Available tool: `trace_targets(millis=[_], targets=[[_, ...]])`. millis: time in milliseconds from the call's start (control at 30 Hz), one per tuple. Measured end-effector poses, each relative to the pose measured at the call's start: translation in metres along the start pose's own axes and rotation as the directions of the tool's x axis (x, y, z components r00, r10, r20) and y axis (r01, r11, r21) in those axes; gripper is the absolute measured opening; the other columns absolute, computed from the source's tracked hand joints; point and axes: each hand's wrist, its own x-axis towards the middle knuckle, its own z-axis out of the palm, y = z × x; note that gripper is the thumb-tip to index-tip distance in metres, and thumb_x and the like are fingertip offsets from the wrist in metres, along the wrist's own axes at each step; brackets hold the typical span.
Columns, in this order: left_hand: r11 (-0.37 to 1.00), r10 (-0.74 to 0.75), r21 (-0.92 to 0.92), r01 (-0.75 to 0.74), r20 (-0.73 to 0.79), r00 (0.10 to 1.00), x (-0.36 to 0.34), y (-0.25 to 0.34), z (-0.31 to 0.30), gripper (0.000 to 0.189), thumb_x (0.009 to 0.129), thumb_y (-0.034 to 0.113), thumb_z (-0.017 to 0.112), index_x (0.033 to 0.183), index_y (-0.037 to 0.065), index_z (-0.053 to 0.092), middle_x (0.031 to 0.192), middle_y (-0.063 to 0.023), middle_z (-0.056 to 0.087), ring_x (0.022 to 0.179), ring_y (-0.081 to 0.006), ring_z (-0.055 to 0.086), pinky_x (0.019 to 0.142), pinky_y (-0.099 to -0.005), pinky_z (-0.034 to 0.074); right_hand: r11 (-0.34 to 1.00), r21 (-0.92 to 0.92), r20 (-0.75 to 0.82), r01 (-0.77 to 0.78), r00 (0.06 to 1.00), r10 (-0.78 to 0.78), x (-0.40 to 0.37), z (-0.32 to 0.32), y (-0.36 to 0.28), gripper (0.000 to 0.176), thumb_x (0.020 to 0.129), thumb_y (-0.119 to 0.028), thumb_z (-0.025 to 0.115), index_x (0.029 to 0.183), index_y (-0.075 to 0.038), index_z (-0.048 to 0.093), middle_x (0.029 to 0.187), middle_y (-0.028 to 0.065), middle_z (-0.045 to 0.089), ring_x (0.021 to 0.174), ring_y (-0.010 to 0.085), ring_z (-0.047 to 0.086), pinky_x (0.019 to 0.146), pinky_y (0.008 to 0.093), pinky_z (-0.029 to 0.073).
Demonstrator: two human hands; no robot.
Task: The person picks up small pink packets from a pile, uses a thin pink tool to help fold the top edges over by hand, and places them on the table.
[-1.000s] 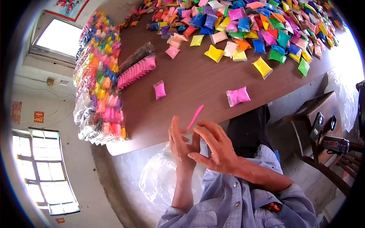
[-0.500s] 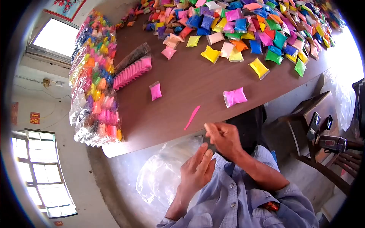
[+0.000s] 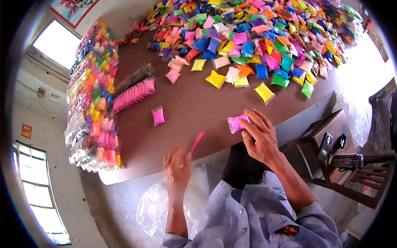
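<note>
My right hand (image 3: 262, 138) is over the table's near edge, fingers spread apart, with fingertips at the right end of a small clear packet of bright pink clay-like material (image 3: 237, 123). The packet lies on the table, and I cannot make out a firm grip on it. My left hand (image 3: 178, 167) is smeared by motion at the table edge. Beside its fingers lies a thin pink plastic strip (image 3: 197, 141), shaped like a small knife; its lower end meets the hand's outline. Another pink packet (image 3: 158, 115) lies farther left on the brown table (image 3: 178, 107).
A row of pink packets (image 3: 134, 95) lies beside a dark row in clear wrap (image 3: 134, 78). Bagged colourful packets (image 3: 97, 107) line the left edge; a large loose heap (image 3: 248, 37) covers the back. Clear plastic (image 3: 165, 206) hangs below; a wooden stool (image 3: 335, 136) stands right.
My hands were together in front of my body. Now they are apart: the right has reached forward to the pink packet, the left has moved left beside the pink strip. The view has shifted.
</note>
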Motion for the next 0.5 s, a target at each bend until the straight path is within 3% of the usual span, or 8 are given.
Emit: trace_targets(millis=[233, 300, 500], targets=[[0.996, -0.065, -0.065, 0.062, -0.046, 0.997, 0.016, 0.012, 0.032, 0.019, 0.091, 0.009, 0.083, 0.108, 0.003, 0.077, 0.109, -0.0126, 0.074, 0.101, -0.0343, 0.070, 0.090, -0.0445, 0.057, 0.996, -0.091, 0.066, -0.005, 0.998, 0.012, 0.000, 0.025, 0.012, 0.038, 0.089, -0.011, 0.078, 0.126, -0.013, 0.075, 0.136, 0.0121, 0.066, 0.128, 0.0352, 0.062, 0.111, 0.0501, 0.047], [0.997, -0.047, -0.060, 0.043, -0.064, 0.997, 0.019, 0.008, 0.035, 0.014, 0.090, 0.008, 0.082, 0.103, 0.005, 0.078, 0.102, -0.0109, 0.072, 0.097, -0.0332, 0.069, 0.086, -0.0443, 0.056, 0.996, -0.085, 0.009, 0.006, 1.000, -0.005, -0.001, 0.031, 0.016, 0.041, 0.084, -0.016, 0.086, 0.124, -0.015, 0.077, 0.125, 0.0098, 0.066, 0.121, 0.0329, 0.063, 0.108, 0.0501, 0.047], [0.999, -0.030, -0.019, 0.028, -0.077, 0.997, 0.025, 0.005, 0.039, 0.007, 0.094, 0.010, 0.080, 0.097, 0.008, 0.074, 0.099, -0.0083, 0.068, 0.093, -0.0319, 0.068, 0.081, -0.0456, 0.055, 0.998, -0.060, -0.008, -0.025, 1.000, 0.025, -0.001, 0.033, 0.003, 0.046, 0.077, -0.020, 0.092, 0.120, -0.016, 0.079, 0.117, 0.0075, 0.063, 0.114, 0.0313, 0.062, 0.102, 0.0489, 0.046]])
